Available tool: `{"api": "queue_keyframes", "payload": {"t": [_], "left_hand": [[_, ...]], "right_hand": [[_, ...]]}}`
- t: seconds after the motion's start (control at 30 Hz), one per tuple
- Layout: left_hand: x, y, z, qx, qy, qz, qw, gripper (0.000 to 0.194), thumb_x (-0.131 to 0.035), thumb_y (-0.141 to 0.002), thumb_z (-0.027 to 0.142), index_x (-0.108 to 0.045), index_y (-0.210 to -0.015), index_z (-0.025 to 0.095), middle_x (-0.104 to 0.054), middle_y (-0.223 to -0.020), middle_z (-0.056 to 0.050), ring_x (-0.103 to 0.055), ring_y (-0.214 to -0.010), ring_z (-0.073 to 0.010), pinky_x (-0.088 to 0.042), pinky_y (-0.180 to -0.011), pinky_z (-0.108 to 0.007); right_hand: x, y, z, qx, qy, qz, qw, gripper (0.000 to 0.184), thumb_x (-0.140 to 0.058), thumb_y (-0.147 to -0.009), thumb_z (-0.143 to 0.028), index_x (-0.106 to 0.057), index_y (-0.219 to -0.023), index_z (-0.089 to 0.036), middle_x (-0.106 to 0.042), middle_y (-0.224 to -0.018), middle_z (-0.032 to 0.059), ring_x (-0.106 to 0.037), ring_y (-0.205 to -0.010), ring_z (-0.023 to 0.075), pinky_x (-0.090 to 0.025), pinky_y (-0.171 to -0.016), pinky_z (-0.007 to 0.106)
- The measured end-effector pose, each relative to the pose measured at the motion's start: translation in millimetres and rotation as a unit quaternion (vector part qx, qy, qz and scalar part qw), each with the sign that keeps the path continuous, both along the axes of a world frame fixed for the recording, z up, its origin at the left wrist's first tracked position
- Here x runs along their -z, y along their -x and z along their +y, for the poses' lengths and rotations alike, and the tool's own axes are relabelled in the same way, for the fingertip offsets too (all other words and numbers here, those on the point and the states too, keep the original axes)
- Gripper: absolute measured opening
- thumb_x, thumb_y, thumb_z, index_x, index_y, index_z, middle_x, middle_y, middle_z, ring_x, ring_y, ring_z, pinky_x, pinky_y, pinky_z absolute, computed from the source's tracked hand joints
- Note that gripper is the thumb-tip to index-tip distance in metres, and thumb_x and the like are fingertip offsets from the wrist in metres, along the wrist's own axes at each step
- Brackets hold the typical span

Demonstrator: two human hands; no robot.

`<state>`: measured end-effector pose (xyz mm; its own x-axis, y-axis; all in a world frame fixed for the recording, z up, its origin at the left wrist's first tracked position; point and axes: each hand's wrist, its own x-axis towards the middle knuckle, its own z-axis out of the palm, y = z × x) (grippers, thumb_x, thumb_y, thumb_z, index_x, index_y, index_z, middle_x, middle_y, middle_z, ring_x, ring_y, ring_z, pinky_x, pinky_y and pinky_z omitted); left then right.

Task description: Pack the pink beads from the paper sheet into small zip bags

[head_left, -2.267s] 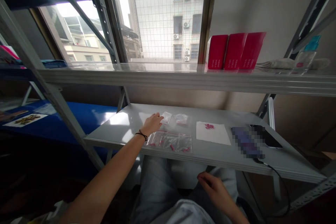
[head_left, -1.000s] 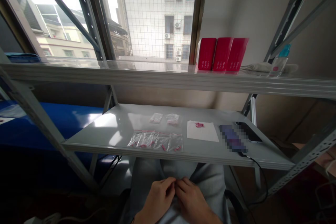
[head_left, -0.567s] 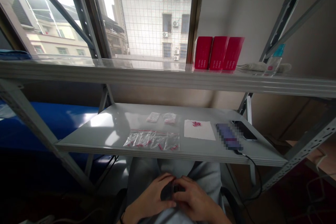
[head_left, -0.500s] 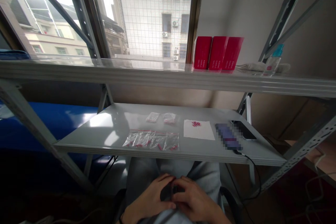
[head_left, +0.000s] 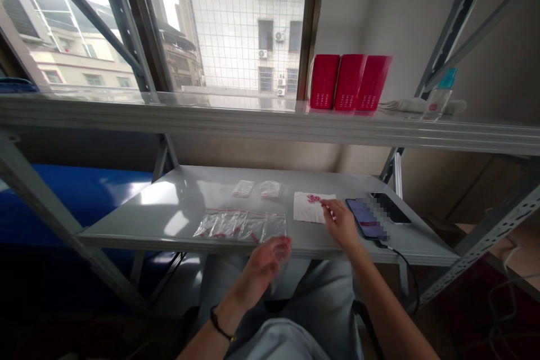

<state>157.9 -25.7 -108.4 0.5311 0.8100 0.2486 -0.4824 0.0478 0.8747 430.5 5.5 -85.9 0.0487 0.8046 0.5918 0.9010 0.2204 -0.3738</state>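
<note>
The right hand [head_left: 340, 224] pinches narrowly beside small pink pieces [head_left: 313, 198] on a white paper sheet [head_left: 306, 207], its hold unclear; the left hand [head_left: 265, 265] grips a clear plastic zip bag [head_left: 280, 263]. A slipped pinch could scatter pieces.

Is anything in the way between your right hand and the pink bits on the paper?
No, nothing visible is. The right hand is already over the white paper, its fingertips right beside the pink bits.

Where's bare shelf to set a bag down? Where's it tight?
Widest patch: the grey steel shelf left of the row of zip bags. Tight at right: the right hand over the paper sheet, beside two phones. The left hand holds a clear bag.
</note>
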Motion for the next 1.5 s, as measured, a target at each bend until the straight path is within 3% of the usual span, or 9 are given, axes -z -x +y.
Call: {"api": "queue_keyframes", "payload": {"t": [0.1,0.2,0.37,0.53,0.87,1.5], "left_hand": [[-26.1,-50,30,-0.072,0.075,-0.141,0.985,0.053,-0.088,-0.074,0.052,-0.077,-0.116,0.022,-0.070,-0.117,-0.009,-0.061,-0.109,-0.0243,-0.045,-0.098,-0.035],[-41.1,-98,56,-0.116,0.086,-0.189,0.971,0.044,-0.090,-0.073,0.046,-0.079,-0.107,0.021,-0.072,-0.112,-0.007,-0.063,-0.107,-0.0224,-0.044,-0.098,-0.033],[-32.5,-136,77,-0.178,0.083,-0.168,0.966,0.035,-0.090,-0.070,0.042,-0.078,-0.096,0.021,-0.073,-0.102,-0.004,-0.065,-0.100,-0.0206,-0.044,-0.095,-0.031],[-20.8,-139,76,-0.187,0.088,-0.166,0.964,0.031,-0.088,-0.074,0.041,-0.076,-0.094,0.021,-0.073,-0.096,-0.003,-0.065,-0.091,-0.0187,-0.045,-0.086,-0.028],[-22.0,-138,70,-0.172,0.080,-0.165,0.968,0.027,-0.087,-0.076,0.040,-0.076,-0.091,0.020,-0.074,-0.094,-0.003,-0.066,-0.091,-0.0195,-0.047,-0.088,-0.028],[-18.0,-138,69,-0.190,0.083,-0.156,0.966,0.029,-0.086,-0.076,0.040,-0.077,-0.093,0.020,-0.075,-0.095,-0.002,-0.065,-0.092,-0.0199,-0.045,-0.088,-0.029]], "right_hand": [[-3.8,-21,52,0.043,0.055,-0.041,0.997,0.036,-0.047,-0.092,-0.005,-0.076,-0.112,-0.013,-0.074,-0.110,0.0146,-0.063,-0.104,0.0264,-0.047,-0.098,0.036],[5.3,-27,73,0.053,0.085,-0.070,0.992,0.037,-0.048,-0.091,-0.004,-0.078,-0.109,-0.015,-0.075,-0.108,0.0139,-0.063,-0.105,0.0258,-0.046,-0.096,0.032],[16.7,-25,75,0.052,0.118,-0.114,0.985,0.036,-0.050,-0.096,-0.009,-0.078,-0.114,-0.021,-0.073,-0.113,0.0106,-0.061,-0.110,0.0237,-0.045,-0.095,0.028],[16.4,-28,76,0.055,0.127,-0.126,0.982,0.032,-0.049,-0.097,-0.011,-0.078,-0.106,-0.020,-0.072,-0.110,0.0110,-0.062,-0.108,0.0230,-0.045,-0.096,0.028],[18.4,-31,68,0.042,0.127,-0.125,0.983,0.036,-0.051,-0.092,-0.007,-0.074,-0.118,-0.017,-0.072,-0.118,0.0092,-0.061,-0.114,0.0216,-0.041,-0.101,0.025],[24.5,-37,70,0.050,0.148,-0.123,0.980,0.030,-0.051,-0.099,-0.019,-0.072,-0.120,-0.015,-0.073,-0.115,0.0122,-0.063,-0.109,0.0234,-0.043,-0.096,0.028]]}}
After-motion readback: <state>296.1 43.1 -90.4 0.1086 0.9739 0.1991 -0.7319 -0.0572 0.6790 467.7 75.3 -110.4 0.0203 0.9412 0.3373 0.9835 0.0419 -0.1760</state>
